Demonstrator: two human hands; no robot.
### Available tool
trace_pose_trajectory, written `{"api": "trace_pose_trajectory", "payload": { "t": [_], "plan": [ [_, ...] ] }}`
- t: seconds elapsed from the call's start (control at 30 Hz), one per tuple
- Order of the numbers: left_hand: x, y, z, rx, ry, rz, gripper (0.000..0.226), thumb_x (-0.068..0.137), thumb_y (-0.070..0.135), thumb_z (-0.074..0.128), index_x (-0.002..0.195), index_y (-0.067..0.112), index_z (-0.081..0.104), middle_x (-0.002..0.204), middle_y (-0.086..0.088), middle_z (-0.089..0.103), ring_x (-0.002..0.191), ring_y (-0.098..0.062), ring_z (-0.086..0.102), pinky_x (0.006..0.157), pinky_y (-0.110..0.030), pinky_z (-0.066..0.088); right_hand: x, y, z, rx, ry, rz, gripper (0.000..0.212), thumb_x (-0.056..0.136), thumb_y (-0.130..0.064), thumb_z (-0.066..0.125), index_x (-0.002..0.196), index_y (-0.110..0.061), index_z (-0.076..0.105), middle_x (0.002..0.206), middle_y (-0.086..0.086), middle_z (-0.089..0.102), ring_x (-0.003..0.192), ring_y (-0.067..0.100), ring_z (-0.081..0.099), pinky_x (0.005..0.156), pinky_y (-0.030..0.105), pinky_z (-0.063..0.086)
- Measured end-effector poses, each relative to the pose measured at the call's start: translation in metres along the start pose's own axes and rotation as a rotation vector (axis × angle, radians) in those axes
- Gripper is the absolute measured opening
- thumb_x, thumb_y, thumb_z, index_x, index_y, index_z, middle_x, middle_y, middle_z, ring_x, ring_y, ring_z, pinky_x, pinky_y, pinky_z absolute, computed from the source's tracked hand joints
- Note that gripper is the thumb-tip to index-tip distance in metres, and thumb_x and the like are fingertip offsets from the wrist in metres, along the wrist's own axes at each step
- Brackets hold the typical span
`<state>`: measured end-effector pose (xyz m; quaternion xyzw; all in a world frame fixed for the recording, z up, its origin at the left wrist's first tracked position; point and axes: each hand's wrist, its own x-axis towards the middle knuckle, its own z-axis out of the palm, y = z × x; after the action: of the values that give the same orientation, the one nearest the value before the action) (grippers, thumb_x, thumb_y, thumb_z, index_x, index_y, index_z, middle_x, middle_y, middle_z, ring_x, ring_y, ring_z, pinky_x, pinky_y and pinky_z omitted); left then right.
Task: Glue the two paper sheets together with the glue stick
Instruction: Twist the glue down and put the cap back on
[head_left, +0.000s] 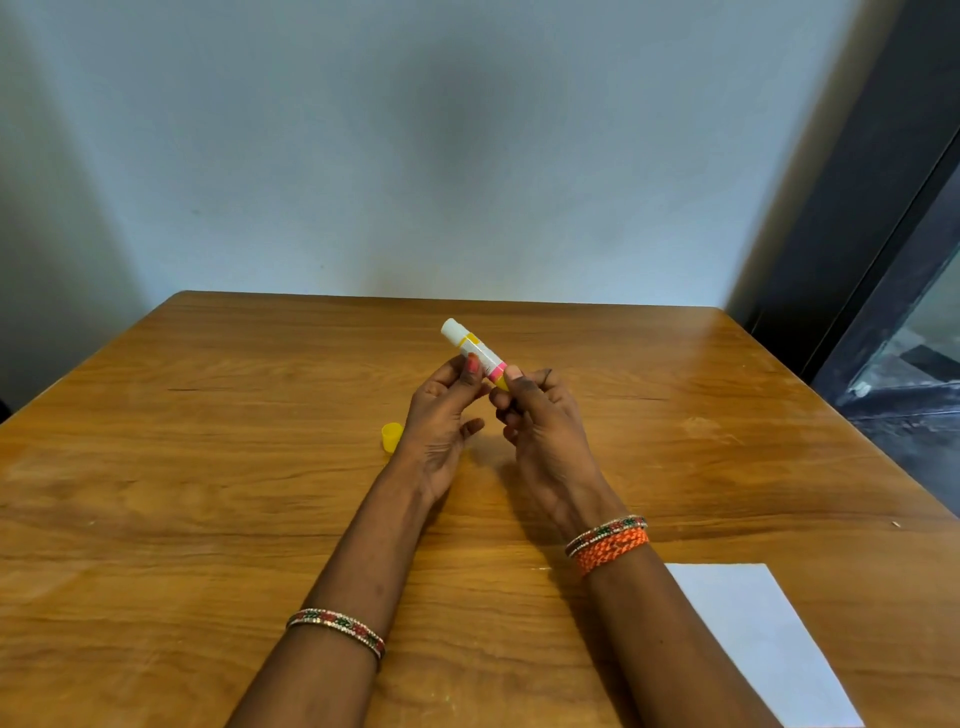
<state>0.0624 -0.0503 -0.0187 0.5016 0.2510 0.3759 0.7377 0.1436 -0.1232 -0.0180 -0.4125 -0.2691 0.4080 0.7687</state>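
Glue stick (475, 353) is pinched uncapped between left hand (441, 426) and right hand (540, 426), likely to twist it up, yellow cap (391, 436) parked left on the surface (208, 467).

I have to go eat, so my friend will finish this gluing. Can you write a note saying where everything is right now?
Left hand: fingertips steady the glue stick mid-body.
Right hand: grips its yellow base, as if twisting it.
The stick is uncapped, white tip up and away, held above the table.
Yellow cap: on the table, left of the left hand.
White paper: near right corner; one sheet or two stacked, cannot tell.
Done: cap off. Left: spread glue, press sheets together.
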Motion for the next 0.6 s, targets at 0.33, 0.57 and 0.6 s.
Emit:
{"api": "trace_pose_trajectory", "payload": {
  "t": [0.33,0.57,0.6],
  "plan": [
    [0.003,-0.002,-0.005,-0.014,0.233,0.036,0.014,0.077,0.033,0.068,0.085,0.023,0.061,0.084,0.004,0.062,0.084,-0.011,0.051,0.067,-0.029,0.036,-0.005,0.003,0.004,-1.033,0.073,-0.542,0.013,0.091,-0.03,0.055,0.091,-0.03,0.042,0.079,-0.012,0.053,0.077,0.007,0.05,0.08,0.033,0.034],
    [0.009,-0.001,-0.006,-0.234,0.081,-0.02,0.011,0.087,0.018,0.058,0.096,0.015,0.053,0.093,-0.005,0.061,0.084,-0.013,0.058,0.068,-0.028,0.051,-0.007,0.005,0.006,-0.739,0.149,-0.387,0.012,0.092,-0.024,0.057,0.096,-0.019,0.046,0.081,-0.003,0.056,0.073,0.005,0.052,0.08,0.036,0.044],
    [0.008,-0.003,-0.003,-0.257,0.032,-0.032,0.013,0.088,0.016,0.057,0.1,0.012,0.053,0.091,-0.006,0.062,0.082,-0.013,0.059,0.07,-0.028,0.052,-0.006,0.005,0.007,-0.606,0.149,-0.335,0.011,0.092,-0.021,0.056,0.094,-0.017,0.047,0.078,0.001,0.058,0.07,0.005,0.056,0.072,0.029,0.047]
  ]
}}
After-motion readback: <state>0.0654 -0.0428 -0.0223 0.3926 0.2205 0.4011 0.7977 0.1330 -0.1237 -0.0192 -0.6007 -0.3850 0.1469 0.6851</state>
